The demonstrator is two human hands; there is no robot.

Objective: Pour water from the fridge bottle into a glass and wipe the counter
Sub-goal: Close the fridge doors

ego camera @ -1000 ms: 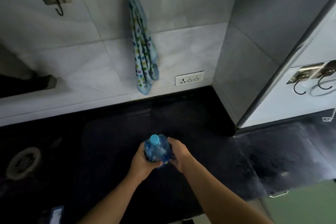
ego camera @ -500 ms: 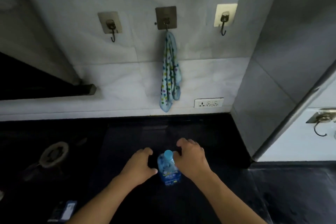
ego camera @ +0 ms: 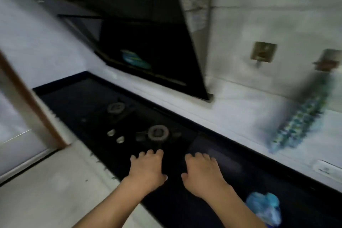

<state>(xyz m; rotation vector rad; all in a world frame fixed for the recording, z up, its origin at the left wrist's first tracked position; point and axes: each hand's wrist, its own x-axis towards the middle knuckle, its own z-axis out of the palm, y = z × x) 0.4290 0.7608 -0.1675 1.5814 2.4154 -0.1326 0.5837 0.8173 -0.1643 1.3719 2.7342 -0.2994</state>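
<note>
Although blur smears the whole view, a brown door frame shows at the far left, with pale floor below it running up to the edge of the black tabletop. Set into the tabletop are two burners, the far burner and the near burner, with two pale knobs between them toward the front edge, and a dark slanted hood hangs on the wall above. Just in front of the near burner is the left hand, palm down, fingers relaxed and holding nothing; the right hand lies beside it the same way, empty, and whether either touches the surface cannot be told. The blue water bottle stands on the tabletop to the right of the right forearm, apart from both hands. On the wall above is a square hook, then a spotted cloth hanging from a second hook, and a white socket at the far right
</note>
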